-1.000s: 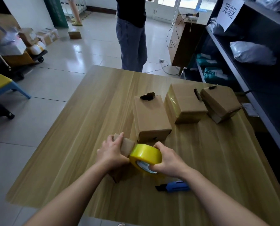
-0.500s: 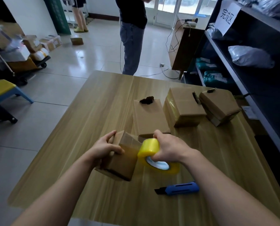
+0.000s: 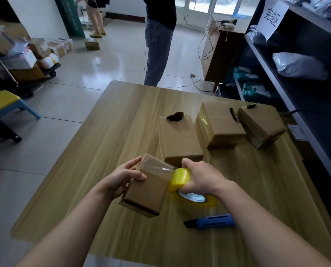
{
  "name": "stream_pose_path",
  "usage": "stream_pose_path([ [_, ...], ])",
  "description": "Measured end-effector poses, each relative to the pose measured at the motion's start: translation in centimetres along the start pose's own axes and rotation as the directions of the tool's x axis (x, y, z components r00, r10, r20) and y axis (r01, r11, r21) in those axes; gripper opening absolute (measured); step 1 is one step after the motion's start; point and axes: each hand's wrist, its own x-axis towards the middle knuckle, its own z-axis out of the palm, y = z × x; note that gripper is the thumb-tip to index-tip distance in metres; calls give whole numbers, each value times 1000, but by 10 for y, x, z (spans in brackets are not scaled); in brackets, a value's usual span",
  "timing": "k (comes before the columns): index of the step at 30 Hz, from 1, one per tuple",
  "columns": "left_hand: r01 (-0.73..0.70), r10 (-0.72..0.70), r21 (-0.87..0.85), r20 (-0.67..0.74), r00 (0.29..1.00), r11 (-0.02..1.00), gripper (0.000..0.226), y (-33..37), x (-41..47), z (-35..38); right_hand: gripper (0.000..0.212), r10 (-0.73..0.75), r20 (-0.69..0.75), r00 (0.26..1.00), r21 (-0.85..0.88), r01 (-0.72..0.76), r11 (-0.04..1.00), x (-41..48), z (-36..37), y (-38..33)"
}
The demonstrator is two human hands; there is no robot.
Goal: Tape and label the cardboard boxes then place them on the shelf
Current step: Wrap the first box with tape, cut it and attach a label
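Left hand [image 3: 122, 179] grips a box [image 3: 148, 186] above the tabletop [image 3: 122, 116] — right hand [image 3: 201, 177], fingers curled round a tape roll [image 3: 181, 179], stretches tape across it.

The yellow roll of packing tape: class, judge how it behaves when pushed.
On its rim the yellow roll of packing tape probably rolls; lying flat it likely stays. Its clear strip, stuck to the brown cardboard box, would likely tug.
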Motion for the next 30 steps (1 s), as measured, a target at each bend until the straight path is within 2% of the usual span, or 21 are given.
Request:
stream_pose_path([
  [4, 6, -2, -68, 52, 999, 998, 127, -7, 4, 1, 70, 21, 11, 1000, 0, -21, 1000, 2, 3, 0],
  [12, 54, -43, -84, 127, 991, 995, 123, -15, 6, -3, 71, 43, 29, 999, -24, -42, 999, 4, 12, -1],
  [20, 130, -131, -110, -5, 991, 985, 136, -30, 2, -10, 74, 82, 37, 996, -89, -78, 993, 10, 38, -11],
  [27, 164, -168, -75, -47, 985, 984, 118, -37, -5, -18, 65, 83, 29, 996, -191, -76, 979, 19, 44, -28],
  [30, 201, -201, 4, -62, 978, 979, 98, -35, -5, -21, 59, 88, 25, 996, -226, -80, 971, 23, 47, -34],
])
